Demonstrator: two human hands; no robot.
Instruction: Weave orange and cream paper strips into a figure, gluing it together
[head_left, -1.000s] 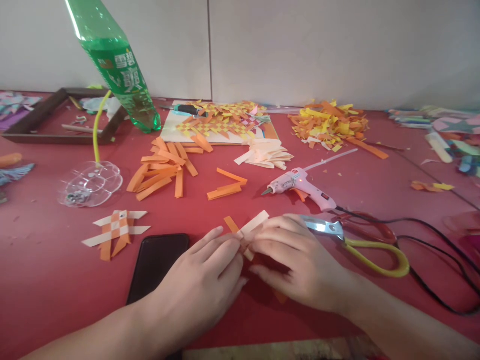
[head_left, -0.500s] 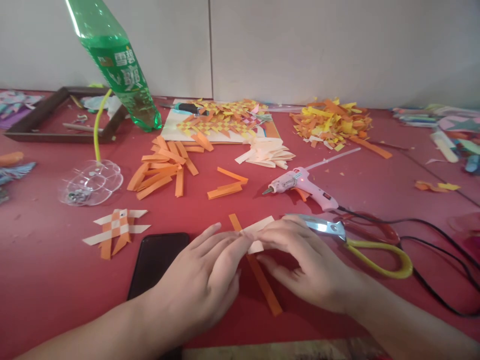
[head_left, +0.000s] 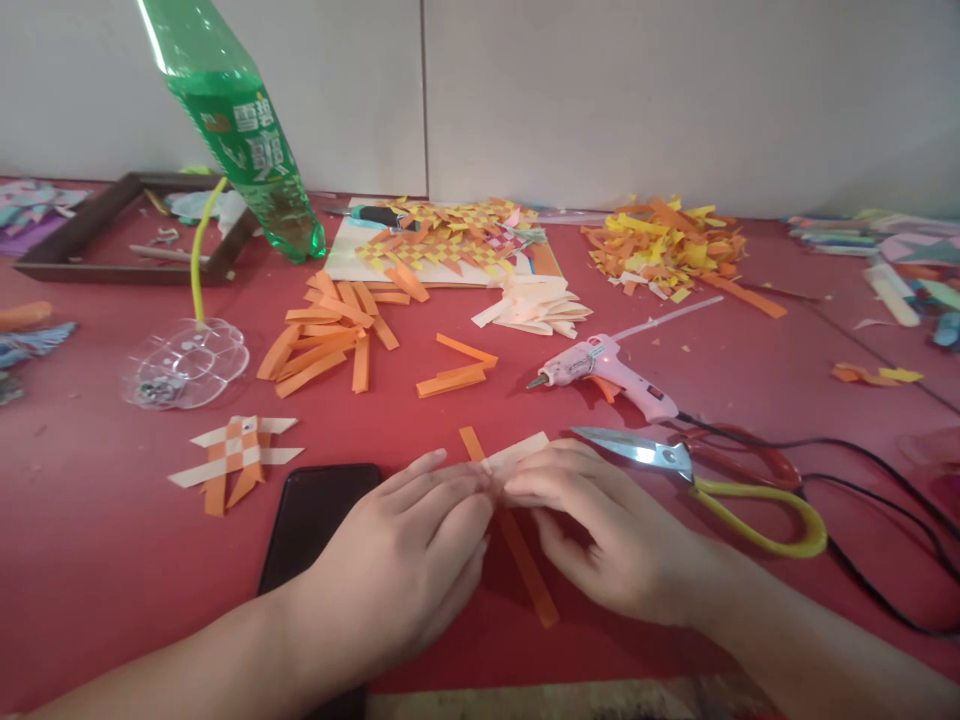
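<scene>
My left hand (head_left: 424,535) and my right hand (head_left: 600,520) meet over crossed paper strips on the red table. An orange paper strip (head_left: 529,565) runs at a slant beneath the fingertips. Across it lies a cream paper strip (head_left: 521,452), its far end showing above my right hand. Both hands are closed, fingertips pinching where the strips cross; the crossing itself is mostly hidden. Under my left wrist is a black phone (head_left: 319,515). To its left lies a woven orange and cream paper fish (head_left: 238,455). Beside my right hand are scissors (head_left: 750,505) with a yellow handle.
A pink glue gun (head_left: 600,375) with a black cord lies to the right. Orange strips (head_left: 322,335), cream strips (head_left: 536,305) and a yellow-orange paper pile (head_left: 667,245) spread behind. A green bottle (head_left: 251,140), dark frame (head_left: 75,272) and clear dish (head_left: 187,365) stand at left.
My left fingertips have shifted slightly at the crossing. The short cream piece that showed between my hands is now covered. The rest keeps its place.
</scene>
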